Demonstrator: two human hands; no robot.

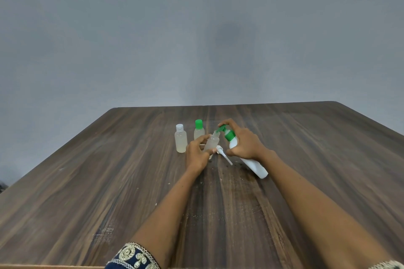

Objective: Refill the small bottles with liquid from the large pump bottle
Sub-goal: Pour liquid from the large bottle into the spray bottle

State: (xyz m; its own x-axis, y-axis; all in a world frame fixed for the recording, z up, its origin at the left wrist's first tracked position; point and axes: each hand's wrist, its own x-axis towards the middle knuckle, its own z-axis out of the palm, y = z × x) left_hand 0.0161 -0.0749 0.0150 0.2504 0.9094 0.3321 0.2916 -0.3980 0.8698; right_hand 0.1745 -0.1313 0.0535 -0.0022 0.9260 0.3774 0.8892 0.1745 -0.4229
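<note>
Soft, even, dimmish light; faint shadow on the wall (229,41); wide-angle bowing of the tabletop (87,181) edges; slight overall softness.

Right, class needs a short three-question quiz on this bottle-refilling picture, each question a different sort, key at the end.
1. True or false: the pump bottle stands upright.
2. Which hand holds the open bottle? A) left B) right
3. How many capped small bottles stand on the table?

Key: 1. False, the right hand tilts it. 2. A, the left hand. 3. Two: white-capped bottle and green-capped bottle.
</note>
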